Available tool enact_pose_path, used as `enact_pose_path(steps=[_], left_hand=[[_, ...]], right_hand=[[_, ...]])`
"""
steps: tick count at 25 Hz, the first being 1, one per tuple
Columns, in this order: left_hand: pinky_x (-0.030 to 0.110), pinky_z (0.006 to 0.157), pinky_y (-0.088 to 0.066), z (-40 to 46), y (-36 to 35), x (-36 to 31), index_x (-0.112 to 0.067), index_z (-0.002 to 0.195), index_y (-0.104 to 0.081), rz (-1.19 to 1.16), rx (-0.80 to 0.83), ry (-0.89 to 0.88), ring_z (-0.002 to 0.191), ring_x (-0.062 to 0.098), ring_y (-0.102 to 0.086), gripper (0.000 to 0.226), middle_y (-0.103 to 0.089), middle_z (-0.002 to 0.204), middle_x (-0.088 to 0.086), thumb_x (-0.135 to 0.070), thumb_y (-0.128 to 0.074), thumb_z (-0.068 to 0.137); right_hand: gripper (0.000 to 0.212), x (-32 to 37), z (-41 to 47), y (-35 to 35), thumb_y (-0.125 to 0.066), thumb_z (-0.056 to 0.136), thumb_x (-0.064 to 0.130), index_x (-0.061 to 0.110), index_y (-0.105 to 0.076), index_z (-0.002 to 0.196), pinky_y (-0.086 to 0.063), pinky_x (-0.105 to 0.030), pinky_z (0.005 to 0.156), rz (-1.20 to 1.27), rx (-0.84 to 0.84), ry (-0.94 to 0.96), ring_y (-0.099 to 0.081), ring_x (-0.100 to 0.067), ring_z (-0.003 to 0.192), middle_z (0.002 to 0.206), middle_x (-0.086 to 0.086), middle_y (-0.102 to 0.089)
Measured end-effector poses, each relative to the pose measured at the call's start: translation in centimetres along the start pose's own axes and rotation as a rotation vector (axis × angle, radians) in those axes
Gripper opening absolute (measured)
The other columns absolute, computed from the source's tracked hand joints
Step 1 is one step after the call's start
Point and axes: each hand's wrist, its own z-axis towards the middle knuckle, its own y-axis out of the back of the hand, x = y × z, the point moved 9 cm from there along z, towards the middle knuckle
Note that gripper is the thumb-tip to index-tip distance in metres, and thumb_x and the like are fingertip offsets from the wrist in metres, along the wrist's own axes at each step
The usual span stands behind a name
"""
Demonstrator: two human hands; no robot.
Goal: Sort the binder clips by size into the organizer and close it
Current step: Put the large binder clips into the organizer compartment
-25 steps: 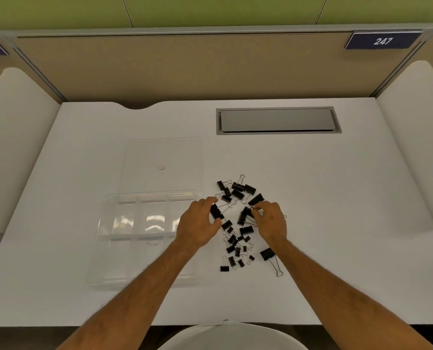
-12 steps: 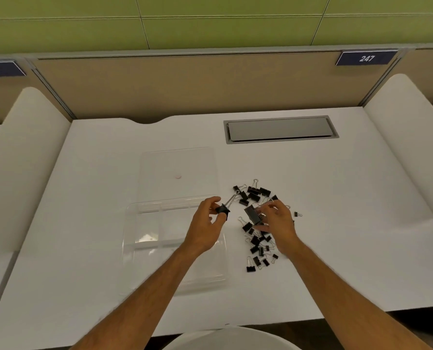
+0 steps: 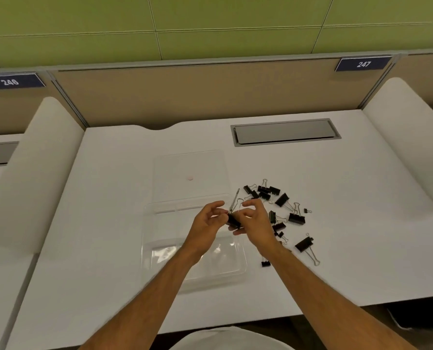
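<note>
A clear plastic organizer [image 3: 159,238] lies open on the white desk, its flat lid [image 3: 190,170] folded back behind it. Several black binder clips [image 3: 283,205] are scattered to its right. My left hand [image 3: 206,223] and my right hand [image 3: 255,223] meet above the organizer's far right corner. Between them they pinch black binder clips [image 3: 233,220] whose wire handles stick up. How many clips they hold and which hand has which I cannot tell.
A grey cable hatch [image 3: 284,132] is set into the desk at the back right. White curved side dividers [image 3: 33,173] flank the desk, and a tan partition stands behind. One large clip [image 3: 305,245] lies apart at the right front.
Both hands lifted clips out of the pile and came together over the organizer's far right corner. The camera view tilted up and shifted left.
</note>
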Motion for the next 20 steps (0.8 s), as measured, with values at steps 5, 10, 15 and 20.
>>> enact_pose_path(steps=[5, 10, 15, 20], left_hand=[[0.025, 0.085, -0.055, -1.0, 0.6, -1.0, -0.029, 0.122, -0.058, 0.068, -0.069, -0.096, 0.097, 0.011, -0.069, 0.043, -0.067, 0.111, -0.003, -0.013, -0.073, 0.084], [0.018, 0.087, -0.053, -2.1, 1.7, -1.2, -0.031, 0.123, -0.057, 0.209, -0.076, -0.192, 0.1, 0.006, -0.065, 0.055, -0.065, 0.112, -0.011, -0.016, -0.082, 0.077], [0.021, 0.08, -0.053, -2.2, 5.2, -0.6, -0.029, 0.117, -0.06, 0.018, -0.233, -0.088, 0.091, 0.012, -0.07, 0.034, -0.068, 0.104, -0.006, -0.018, -0.072, 0.087], [0.036, 0.079, -0.059, -1.2, 7.8, 1.4, -0.022, 0.113, -0.065, -0.099, -0.194, 0.042, 0.09, 0.021, -0.072, 0.024, -0.069, 0.103, 0.01, -0.012, -0.066, 0.091]], right_hand=[[0.023, 0.1, -1.4, -1.6, -0.056, 0.098, 0.025, 0.004, -0.067, 0.099, -0.061, -0.044, 0.072, 0.045, 0.04, -0.054, -0.073, -0.032, 0.084, 0.094, -0.016, -0.074], [0.023, 0.6, -1.8, -3.2, -0.065, 0.092, 0.019, -0.004, -0.065, 0.093, -0.061, -0.047, 0.076, 0.024, 0.039, -0.06, -0.074, -0.029, 0.084, 0.091, -0.015, -0.074], [0.018, 0.3, -1.8, -5.0, -0.059, 0.094, 0.012, -0.005, -0.062, 0.096, -0.06, -0.043, 0.078, 0.011, 0.112, -0.082, -0.073, -0.035, 0.086, 0.093, -0.021, -0.074], [0.019, -0.3, -1.0, -7.1, -0.059, 0.095, 0.01, -0.008, -0.061, 0.097, -0.059, -0.044, 0.084, 0.031, 0.195, -0.118, -0.072, -0.037, 0.089, 0.099, -0.023, -0.072]])
